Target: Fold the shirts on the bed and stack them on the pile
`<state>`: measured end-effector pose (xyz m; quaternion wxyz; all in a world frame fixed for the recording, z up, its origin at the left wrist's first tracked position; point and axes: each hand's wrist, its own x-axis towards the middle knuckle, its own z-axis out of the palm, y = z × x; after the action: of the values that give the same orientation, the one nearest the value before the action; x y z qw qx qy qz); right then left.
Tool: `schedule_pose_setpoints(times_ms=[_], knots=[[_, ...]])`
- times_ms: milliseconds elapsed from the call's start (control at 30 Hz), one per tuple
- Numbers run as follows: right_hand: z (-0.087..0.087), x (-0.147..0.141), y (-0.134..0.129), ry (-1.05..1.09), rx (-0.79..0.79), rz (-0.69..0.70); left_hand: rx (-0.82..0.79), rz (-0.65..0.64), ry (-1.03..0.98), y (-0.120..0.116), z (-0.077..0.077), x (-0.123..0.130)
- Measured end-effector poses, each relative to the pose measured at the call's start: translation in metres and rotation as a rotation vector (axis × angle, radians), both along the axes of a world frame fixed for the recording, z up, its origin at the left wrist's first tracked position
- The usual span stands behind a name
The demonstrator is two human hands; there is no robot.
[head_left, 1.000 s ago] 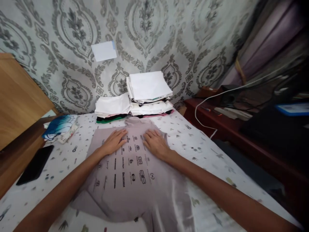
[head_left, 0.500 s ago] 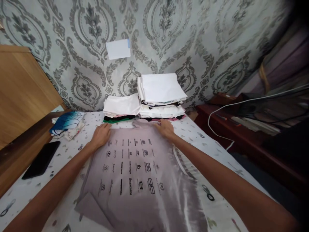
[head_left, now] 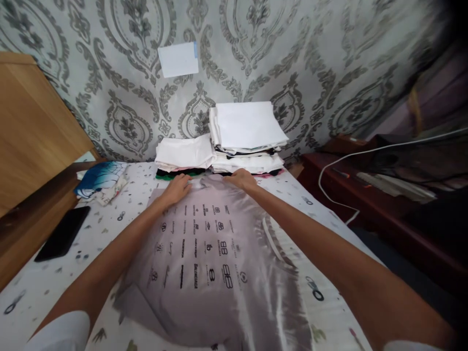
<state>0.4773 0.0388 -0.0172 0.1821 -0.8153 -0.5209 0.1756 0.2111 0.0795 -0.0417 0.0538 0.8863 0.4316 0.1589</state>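
Note:
A mauve-grey shirt [head_left: 215, 307] with rows of dark printed logos lies spread on a white patterned sheet [head_left: 109, 229]. My left hand [head_left: 178, 188] rests at the shirt's far edge, fingers slightly apart. To its right my right hand [head_left: 241, 179] touches the far end by the sleeve, its fingers bent together; what they pinch, if anything, is too small to tell. Just beyond the hands stand two piles of folded clothes, a lower one [head_left: 185, 152] on the left and a taller one [head_left: 248, 126] on the right, both topped with white cloth.
A black phone [head_left: 64, 234] and a folded blue-and-white cloth [head_left: 100, 181] lie at the left, beside a wooden panel [head_left: 36, 131]. Patterned wallpaper with a white card [head_left: 178, 60] rises behind. A white cable [head_left: 323, 187] hangs by dark red furniture [head_left: 314, 170] at the right.
My left hand has moved right along the shirt's far edge, nearer my right hand, which has shifted slightly left. The view has tilted down a little.

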Motion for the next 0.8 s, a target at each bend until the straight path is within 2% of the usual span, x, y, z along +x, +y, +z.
schedule_pose_setpoints(times_ms=[167, 300, 400, 567, 667, 800], knots=[[-0.006, -0.003, 0.016, 0.049, -0.004, 0.028, 0.126, -0.069, -0.009, -0.018, -0.003, -0.086], [-0.011, -0.002, 0.023, 0.057, -0.009, 0.063, 0.038, 0.019, 0.050, -0.013, -0.009, -0.121], [-0.011, 0.002, 0.022, 0.083, -0.016, 0.120, -0.039, 0.091, 0.075, 0.003, -0.007, -0.125], [-0.010, 0.007, 0.013, 0.205, 0.023, 0.208, -0.078, 0.119, 0.085, 0.019, 0.004, -0.113], [-0.010, 0.006, 0.007, 0.302, 0.101, 0.192, -0.053, 0.128, 0.035, 0.013, 0.009, -0.109], [-0.004, 0.012, -0.008, 0.480, 0.225, 0.153, -0.047, 0.114, -0.091, -0.011, 0.020, -0.113]])
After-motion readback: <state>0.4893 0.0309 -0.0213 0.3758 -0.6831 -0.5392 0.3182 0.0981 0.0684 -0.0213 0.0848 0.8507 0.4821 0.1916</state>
